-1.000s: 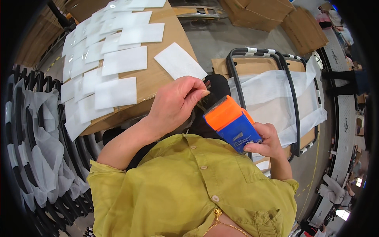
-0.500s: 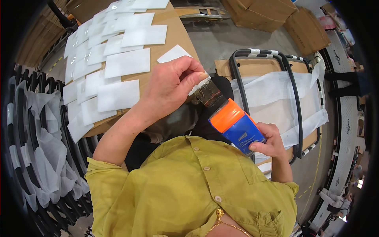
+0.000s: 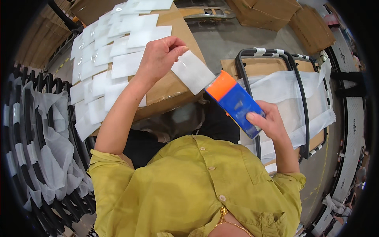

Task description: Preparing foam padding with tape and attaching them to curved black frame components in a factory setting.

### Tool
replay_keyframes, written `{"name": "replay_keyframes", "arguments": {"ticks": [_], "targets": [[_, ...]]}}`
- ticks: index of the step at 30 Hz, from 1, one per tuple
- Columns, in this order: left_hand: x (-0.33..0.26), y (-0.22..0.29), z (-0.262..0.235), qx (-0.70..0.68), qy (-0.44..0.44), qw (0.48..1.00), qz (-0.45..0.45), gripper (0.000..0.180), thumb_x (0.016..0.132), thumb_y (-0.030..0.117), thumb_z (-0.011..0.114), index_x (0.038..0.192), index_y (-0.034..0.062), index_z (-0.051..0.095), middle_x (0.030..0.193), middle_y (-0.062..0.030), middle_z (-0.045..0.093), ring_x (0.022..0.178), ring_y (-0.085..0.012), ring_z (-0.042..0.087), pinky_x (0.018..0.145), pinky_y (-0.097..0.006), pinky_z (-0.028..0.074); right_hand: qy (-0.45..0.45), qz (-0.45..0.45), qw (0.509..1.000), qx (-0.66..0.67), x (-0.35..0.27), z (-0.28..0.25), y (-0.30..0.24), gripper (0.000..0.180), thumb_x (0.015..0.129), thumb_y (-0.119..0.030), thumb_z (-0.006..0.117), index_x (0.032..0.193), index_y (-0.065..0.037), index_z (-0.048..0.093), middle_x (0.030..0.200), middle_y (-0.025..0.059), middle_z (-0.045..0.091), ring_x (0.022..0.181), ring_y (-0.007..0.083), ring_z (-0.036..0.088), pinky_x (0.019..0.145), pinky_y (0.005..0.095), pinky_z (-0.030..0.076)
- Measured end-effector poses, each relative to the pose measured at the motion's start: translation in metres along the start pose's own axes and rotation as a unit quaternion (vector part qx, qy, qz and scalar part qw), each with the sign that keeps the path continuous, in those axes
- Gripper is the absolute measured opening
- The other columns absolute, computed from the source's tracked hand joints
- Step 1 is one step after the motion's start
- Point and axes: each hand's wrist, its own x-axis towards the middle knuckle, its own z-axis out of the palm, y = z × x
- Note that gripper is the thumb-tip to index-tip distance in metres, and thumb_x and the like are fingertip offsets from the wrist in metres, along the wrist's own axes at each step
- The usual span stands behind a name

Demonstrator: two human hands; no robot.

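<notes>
My right hand [image 3: 266, 120] grips a blue and orange tape dispenser [image 3: 236, 102], its orange toothed end facing the far left. Thumb and fingertips of my left hand [image 3: 164, 55] pinch the end of a clear tape strip at the far edge of a white foam sheet [image 3: 193, 73]. The sheet lies slanted over the right edge of a cardboard box top [image 3: 164, 93]. The dispenser's toothed end meets the sheet's near corner. The clear tape is hard to make out against the sheet. Many overlapping white foam sheets [image 3: 126, 65] cover the left part of the box top.
Black tubular frames with white wrapping [image 3: 55, 130] stand at the left. Another black frame [image 3: 302, 102] with white film and cardboard stands at the right. Brown cartons [image 3: 264, 14] sit at the far right. A grey conveyor [image 3: 351, 138] runs along the right side, near a person's dark-clothed legs [image 3: 349, 85].
My left hand has moved away and to the left with the tape end. The dispenser has swung slightly left, up against the foam sheet, which now shows between my hands.
</notes>
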Motion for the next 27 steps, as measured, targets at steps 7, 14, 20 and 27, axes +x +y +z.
{"name": "replay_keyframes", "arguments": {"ticks": [7,14,20,27], "targets": [[0.013,-0.047,0.017,0.119,0.042,0.988,0.091,0.014,0.078,0.014,0.060,0.084,0.0005,0.060,0.066,-0.0066,0.059,0.057,-0.0111,0.053,0.055,-0.024,0.044,-0.025,0.077,0.995,0.058,0.024,0.008,-0.009,0.039,0.075,-0.035,0.064,0.084,0.003,0.062,0.072,0.0045,0.060,0.065,0.0068,0.052,0.061,0.0213,0.042],[0.007,-0.060,0.045,0.367,0.024,0.930,0.009,0.026,0.072,0.019,0.063,0.097,0.0146,0.058,0.098,-0.0118,0.057,0.082,-0.0271,0.056,0.070,-0.034,0.046,-0.054,0.124,0.987,0.089,0.048,0.017,-0.004,0.041,0.073,-0.035,0.066,0.085,0.004,0.063,0.076,0.0068,0.063,0.067,0.0088,0.056,0.063,0.0217,0.044],[-0.003,-0.034,0.023,0.457,0.245,0.840,0.156,0.050,0.072,0.020,0.065,0.117,0.0112,0.046,0.116,-0.0147,0.046,0.103,-0.0276,0.047,0.080,-0.033,0.042,-0.064,0.129,0.985,0.092,0.045,0.015,-0.001,0.041,0.073,-0.034,0.066,0.087,0.005,0.063,0.078,0.0080,0.063,0.068,0.0094,0.057,0.064,0.0220,0.045],[-0.127,-0.024,0.045,-0.371,-0.050,0.848,-0.375,0.045,0.087,0.039,0.048,0.097,-0.0040,0.054,0.085,-0.0147,0.061,0.074,-0.0169,0.060,0.068,-0.027,0.049,-0.058,0.151,0.980,0.115,0.026,0.013,0.001,0.039,0.074,-0.027,0.066,0.091,0.007,0.060,0.079,0.0083,0.062,0.066,0.0090,0.057,0.063,0.0213,0.046]]}}
